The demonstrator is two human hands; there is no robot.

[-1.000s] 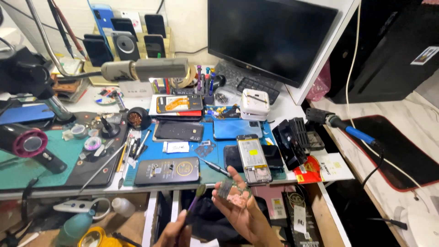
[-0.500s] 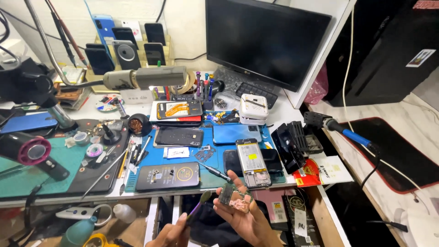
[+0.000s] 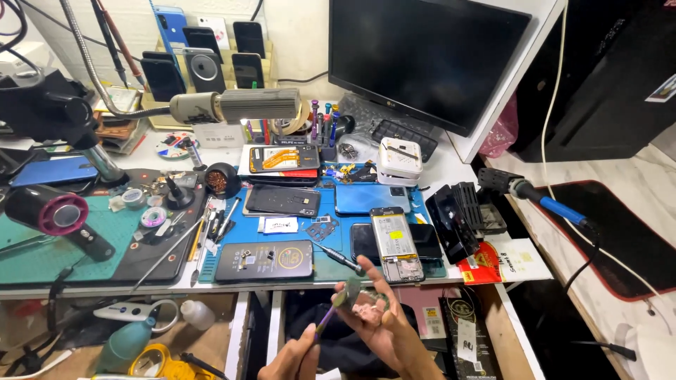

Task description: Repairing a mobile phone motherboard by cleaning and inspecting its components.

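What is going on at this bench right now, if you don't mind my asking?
A person at a cluttered phone-repair desk holds a small part in the right hand, below the desk edge. The left hand puts a purple-handled brush to it. Opened phones lie on the blue mat, in front of a dark monitor.

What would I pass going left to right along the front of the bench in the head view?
Pink-nosed blower → black phone back with round coil → opened phone with yellow sticker → black phone frames leaning upright → blue-handled soldering iron.
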